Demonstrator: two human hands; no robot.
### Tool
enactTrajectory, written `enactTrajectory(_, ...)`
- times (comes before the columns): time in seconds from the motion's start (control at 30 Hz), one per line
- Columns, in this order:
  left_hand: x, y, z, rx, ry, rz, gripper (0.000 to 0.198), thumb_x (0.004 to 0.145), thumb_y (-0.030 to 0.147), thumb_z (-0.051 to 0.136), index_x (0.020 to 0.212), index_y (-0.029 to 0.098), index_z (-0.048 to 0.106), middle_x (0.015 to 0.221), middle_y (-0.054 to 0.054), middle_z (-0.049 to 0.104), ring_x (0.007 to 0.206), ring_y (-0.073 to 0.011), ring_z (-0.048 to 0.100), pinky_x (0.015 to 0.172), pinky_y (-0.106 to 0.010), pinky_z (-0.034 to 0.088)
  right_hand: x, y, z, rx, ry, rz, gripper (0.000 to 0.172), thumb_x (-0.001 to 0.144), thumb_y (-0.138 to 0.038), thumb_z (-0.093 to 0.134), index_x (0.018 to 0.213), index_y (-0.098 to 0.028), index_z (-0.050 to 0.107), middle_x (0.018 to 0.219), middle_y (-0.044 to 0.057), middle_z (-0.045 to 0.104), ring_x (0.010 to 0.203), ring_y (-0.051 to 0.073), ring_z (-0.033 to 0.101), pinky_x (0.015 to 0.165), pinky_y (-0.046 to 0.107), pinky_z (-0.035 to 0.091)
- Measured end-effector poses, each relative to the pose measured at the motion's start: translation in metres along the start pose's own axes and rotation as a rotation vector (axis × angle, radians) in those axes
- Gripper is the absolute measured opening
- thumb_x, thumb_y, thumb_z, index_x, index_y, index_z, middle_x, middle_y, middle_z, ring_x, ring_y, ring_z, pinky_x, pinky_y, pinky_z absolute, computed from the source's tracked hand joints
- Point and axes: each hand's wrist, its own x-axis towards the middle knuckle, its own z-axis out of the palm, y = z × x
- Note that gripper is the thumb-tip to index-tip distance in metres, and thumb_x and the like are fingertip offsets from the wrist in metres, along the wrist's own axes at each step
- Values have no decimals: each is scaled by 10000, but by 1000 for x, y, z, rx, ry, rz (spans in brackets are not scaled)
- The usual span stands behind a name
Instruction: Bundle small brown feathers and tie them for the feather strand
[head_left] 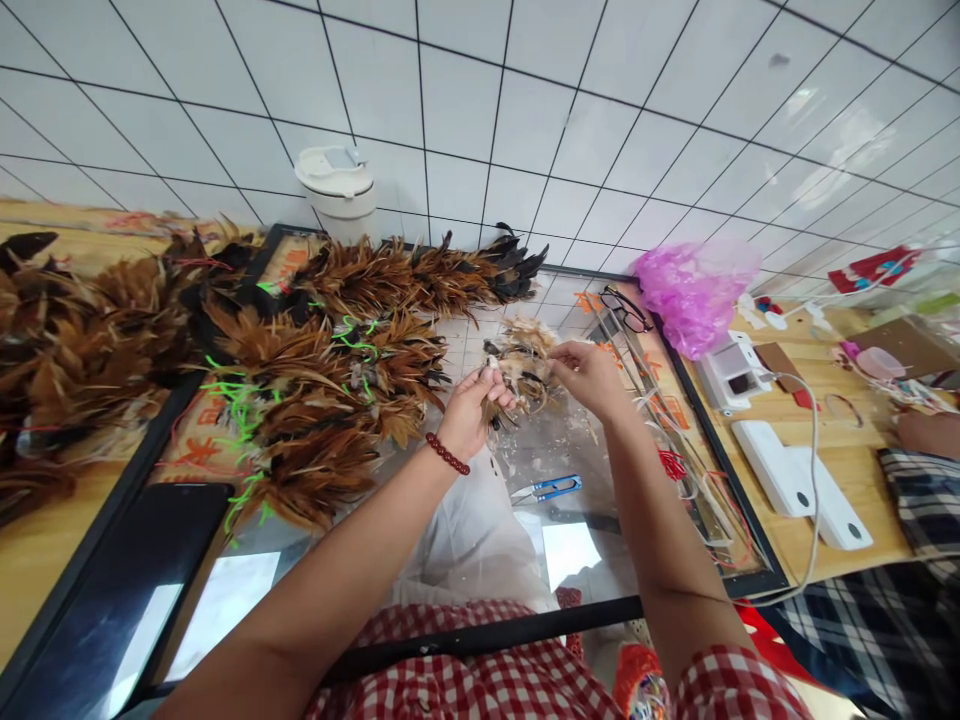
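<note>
My left hand (474, 402), with a beaded bracelet (448, 455) at the wrist, is closed on a small bunch of feathers (492, 412); its pale quill end pokes up by the thumb. To the right, my right hand (591, 378) has thumb and fingers pinched together at the edge of a loose pile of brown, cream and black feathers (531, 345). What sits in that pinch is too small to make out. Blue-handled thread snips (553, 488) lie on the glass tabletop (480, 500) below the hands.
Brown feather bundles with green ties (300, 400) and a long feather strand (405, 275) cover the left. A phone (135, 570) lies front left, a lidded cup (337, 190) behind. Glasses (628, 310), pink plastic bag (694, 290) and white power strips (799, 490) are right, near another person's sleeve (922, 500).
</note>
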Motion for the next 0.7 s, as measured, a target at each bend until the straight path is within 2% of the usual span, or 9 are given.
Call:
enactTrajectory(0.13,1,-1,-1,1,4,14,202,826,270,627,712,139,524,547,52,382,533,-83,448,605,-254,440,-9,-17,25,-152,-115,-57,252,783,-410,574,802,-190,695,798,63,670,692,166,573,602,257,387)
enactTrajectory(0.2,2,-1,-1,16,13,49,210,820,281,636,708,141,527,548,53,379,531,-82,447,600,-252,438,-12,-20,30,-273,-203,-100,205,751,-367,606,716,-182,687,842,83,670,737,178,579,608,258,377)
enactTrajectory(0.27,3,-1,-1,45,23,95,220,814,293,644,700,142,530,548,52,379,525,-80,443,596,-251,436,-12,-19,26,-274,-281,-132,159,745,-289,596,675,-169,675,793,74,664,699,160,568,599,250,368)
enactTrajectory(0.37,3,-1,0,82,24,139,228,806,305,652,693,144,537,542,51,372,519,-82,444,589,-252,435,-9,-12,9,-13,-319,-133,178,771,-290,564,719,-158,672,684,28,638,606,125,532,571,234,372)
enactTrajectory(0.5,3,-2,0,83,18,137,228,801,309,656,694,147,537,541,49,379,525,-81,449,590,-248,435,-8,-7,-10,265,-296,-94,184,747,-321,593,740,-157,677,668,-1,635,614,118,532,596,239,395)
enactTrajectory(0.6,4,-2,-1,91,23,143,227,800,311,658,696,148,538,543,48,391,525,-78,452,586,-239,432,-9,-12,-12,461,-320,-10,165,683,-304,666,762,-160,657,642,-18,628,583,108,535,582,242,404)
enactTrajectory(0.7,5,-4,-2,127,25,157,246,789,334,669,693,145,546,551,45,418,526,-73,469,576,-224,425,-12,-23,-2,759,-339,78,322,611,-307,753,862,-179,597,636,-33,637,571,109,568,576,243,434)
